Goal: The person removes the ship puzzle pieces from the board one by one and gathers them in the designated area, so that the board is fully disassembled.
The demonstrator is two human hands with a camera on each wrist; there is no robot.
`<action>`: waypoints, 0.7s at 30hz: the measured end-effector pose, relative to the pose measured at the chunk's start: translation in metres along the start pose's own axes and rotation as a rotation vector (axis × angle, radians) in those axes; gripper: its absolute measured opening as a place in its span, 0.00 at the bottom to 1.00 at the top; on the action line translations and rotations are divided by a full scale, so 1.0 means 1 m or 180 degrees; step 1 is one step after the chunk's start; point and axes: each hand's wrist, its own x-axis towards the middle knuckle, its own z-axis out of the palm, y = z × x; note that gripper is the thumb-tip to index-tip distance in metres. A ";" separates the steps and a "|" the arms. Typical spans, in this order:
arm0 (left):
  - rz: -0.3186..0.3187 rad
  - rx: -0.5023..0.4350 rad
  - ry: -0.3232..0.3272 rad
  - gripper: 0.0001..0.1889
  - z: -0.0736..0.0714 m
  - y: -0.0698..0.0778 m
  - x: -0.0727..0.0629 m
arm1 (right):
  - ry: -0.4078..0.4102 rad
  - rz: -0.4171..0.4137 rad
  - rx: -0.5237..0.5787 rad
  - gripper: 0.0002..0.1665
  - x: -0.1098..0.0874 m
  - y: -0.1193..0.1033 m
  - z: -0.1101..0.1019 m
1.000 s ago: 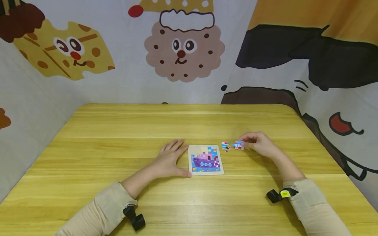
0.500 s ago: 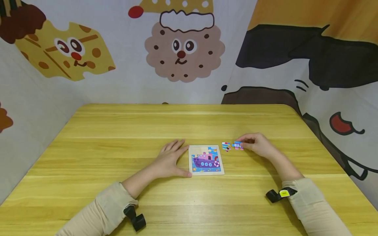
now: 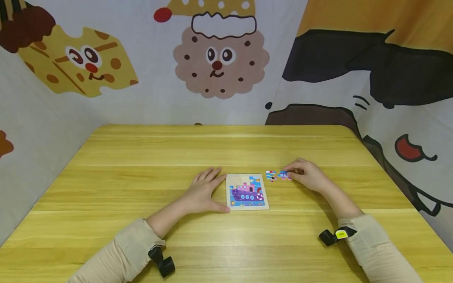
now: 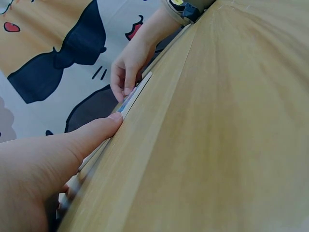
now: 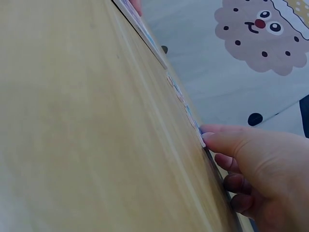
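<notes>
A small square jigsaw board (image 3: pixel 247 208) lies flat on the table, with a purple and pink ship picture in its pale frame. Bare wood shows at its upper left. My left hand (image 3: pixel 199 195) rests beside it, fingers spread, thumb and index finger touching its left corners. To the board's right, my right hand (image 3: pixel 308 177) pinches a blue and pink jigsaw piece (image 3: pixel 283 175) between thumb and fingers, partly covering it. Close to that piece's left side sits another jigsaw piece (image 3: pixel 270 175). In the right wrist view, the thumb (image 5: pixel 222 141) is at the end of the flat row of pieces.
The wooden table (image 3: pixel 226 247) stretches around both hands. Behind it hangs a cloth printed with cartoon figures (image 3: pixel 221 63). Black straps with small devices sit on the left wrist (image 3: pixel 161 261) and right wrist (image 3: pixel 336 235).
My right hand has shifted slightly left with the blue and pink jigsaw piece, and its fingers now cover more of it. The left hand and the board have stayed put.
</notes>
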 end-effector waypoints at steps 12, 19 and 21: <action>0.0025 -0.0011 0.0001 0.58 0.000 0.000 0.000 | 0.0144 -0.0141 0.0061 0.10 -0.002 0.000 -0.001; 0.0038 -0.0005 0.0020 0.58 0.001 -0.001 0.000 | 0.0180 -0.0201 0.0081 0.11 -0.001 -0.018 0.003; 0.0035 0.0005 0.0023 0.58 0.001 -0.002 0.001 | 0.0187 -0.0247 0.0095 0.12 -0.001 -0.023 0.005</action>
